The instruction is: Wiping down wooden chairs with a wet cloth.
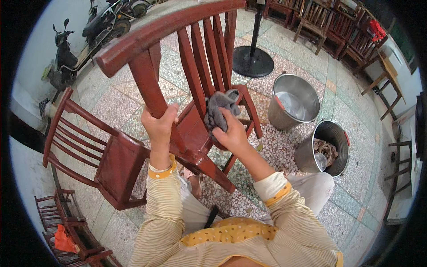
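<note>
In front of me a red-brown wooden chair (213, 56) is tilted, its slatted backrest towards the top of the view. My left hand (159, 121) is wrapped around one of its backrest posts (146, 86). A crumpled grey cloth (222, 106) is in my right hand (232, 131), pressed against the lower ends of the back slats, just above the seat (191, 126). The cloth and fingers hide part of the slats and the rear edge of the seat.
A second red-brown chair (120, 167) stands at my left. To the right are a metal bucket (283, 116) with cloudy liquid and another bucket (305, 157) holding a brown cloth. A black round stand base (253, 63), wooden chairs (313, 26) and motor scooters (65, 56) lie farther off.
</note>
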Motion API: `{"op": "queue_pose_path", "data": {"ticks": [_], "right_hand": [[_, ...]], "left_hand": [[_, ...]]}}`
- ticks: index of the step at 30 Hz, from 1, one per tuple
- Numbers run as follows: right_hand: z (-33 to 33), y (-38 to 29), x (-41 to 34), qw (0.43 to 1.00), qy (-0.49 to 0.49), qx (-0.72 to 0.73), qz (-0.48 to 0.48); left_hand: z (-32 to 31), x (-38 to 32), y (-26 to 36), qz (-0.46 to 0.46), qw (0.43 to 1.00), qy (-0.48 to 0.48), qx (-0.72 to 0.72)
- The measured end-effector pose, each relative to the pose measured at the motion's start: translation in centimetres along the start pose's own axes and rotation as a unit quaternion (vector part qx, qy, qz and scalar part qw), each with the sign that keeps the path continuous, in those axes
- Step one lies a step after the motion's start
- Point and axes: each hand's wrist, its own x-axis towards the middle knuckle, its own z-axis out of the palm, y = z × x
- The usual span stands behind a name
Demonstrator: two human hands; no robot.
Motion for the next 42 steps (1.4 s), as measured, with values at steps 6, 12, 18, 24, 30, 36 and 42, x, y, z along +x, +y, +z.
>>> {"op": "queue_pose_path", "data": {"ticks": [6,12,18,24,30,36,42], "right_hand": [[-5.3,-0.6,0.8,0.912,-0.078,0.354,0.191],[-9.7,-11.9,7.0,0.904,0.034,0.421,-0.059],[-6.1,-13.6,13.6,0.948,0.079,0.281,-0.128],[-3.1,-12.2,11.6,0.973,0.104,0.173,-0.114],[-2.0,-7.0,9.8,0.988,0.036,0.124,-0.083],[-4.1,-5.3,7.2,0.989,-0.026,0.147,-0.026],[-6.4,-16.4,7.3,0.917,0.119,-0.044,-0.379]], "left_hand": [[0.0,-0.3,-0.2,0.011,1.000,-0.020,-0.002],[-0.2,-1.3,0.3,0.045,0.999,-0.015,0.027],[0.5,-1.3,-0.6,0.020,0.999,-0.038,-0.014],[-0.2,-0.5,-0.2,0.002,0.999,-0.027,-0.026],[0.0,-0.2,0.3,0.008,0.998,-0.027,-0.053],[-0.3,-0.3,-0.5,0.007,0.998,-0.030,-0.048],[0.5,-0.6,-0.7,0.014,0.999,-0.018,-0.049]]}}
